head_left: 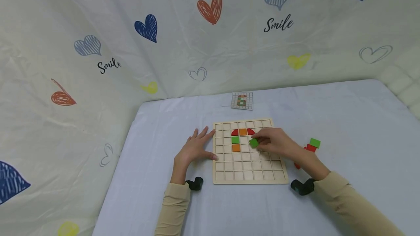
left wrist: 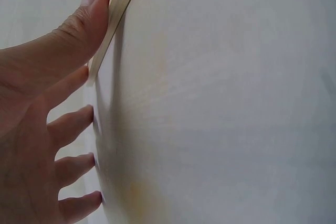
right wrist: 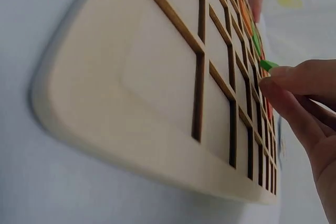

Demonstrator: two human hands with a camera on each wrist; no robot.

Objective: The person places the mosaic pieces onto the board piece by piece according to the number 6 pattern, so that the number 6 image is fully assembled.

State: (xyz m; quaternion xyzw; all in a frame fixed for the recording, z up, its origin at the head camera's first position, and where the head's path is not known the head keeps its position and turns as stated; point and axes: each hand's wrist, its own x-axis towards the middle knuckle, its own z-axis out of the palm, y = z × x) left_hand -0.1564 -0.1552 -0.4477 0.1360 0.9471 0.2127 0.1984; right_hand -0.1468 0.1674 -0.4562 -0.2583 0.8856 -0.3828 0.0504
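Observation:
A wooden grid board [head_left: 229,177] lies on the white cloth. In its upper part sit two red rounded pieces [head_left: 234,132] with an orange square [head_left: 242,132] between them, and below the left one a green square [head_left: 235,140] above another orange square [head_left: 236,148]. My right hand [head_left: 273,142] pinches a green square [head_left: 253,142] just below the right red piece; in the right wrist view the green piece [right wrist: 268,65] is tilted between thumb and finger. My left hand [head_left: 193,148] is spread at the board's left edge, its thumb [left wrist: 79,30] touching the rim.
A pattern card [head_left: 241,101] lies behind the board. Right of the board, a green piece [head_left: 315,142] and several red pieces [head_left: 311,148] lie loose, partly hidden by my right forearm. Black wrist devices [head_left: 302,187] show at both wrists. A printed curtain [head_left: 177,46] hangs behind.

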